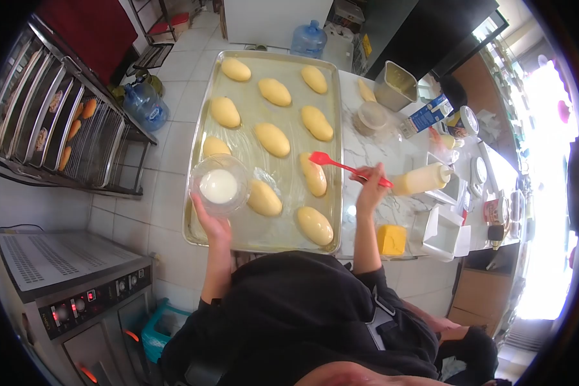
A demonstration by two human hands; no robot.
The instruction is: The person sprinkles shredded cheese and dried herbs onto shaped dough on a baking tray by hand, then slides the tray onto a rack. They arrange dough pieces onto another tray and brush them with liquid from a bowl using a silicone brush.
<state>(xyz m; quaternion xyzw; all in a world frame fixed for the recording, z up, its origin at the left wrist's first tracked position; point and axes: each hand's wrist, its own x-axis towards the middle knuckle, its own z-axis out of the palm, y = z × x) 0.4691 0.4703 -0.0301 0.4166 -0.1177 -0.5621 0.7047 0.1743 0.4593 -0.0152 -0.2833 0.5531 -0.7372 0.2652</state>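
My right hand is closed around the handle of a red pastry brush. The brush head touches the top of an oval dough piece at the right side of a large baking tray. In my left hand is a clear plastic bowl with white liquid in it, held over the tray's left part. The bowl partly covers a dough piece. Several more pale, smooth dough pieces lie spaced out on the tray, such as one in the middle.
Right of the tray, the marble table bears a squeeze bottle, a yellow block, a metal container, a carton and white tins. A tray rack and an oven stand left. Another person's arm shows lower right.
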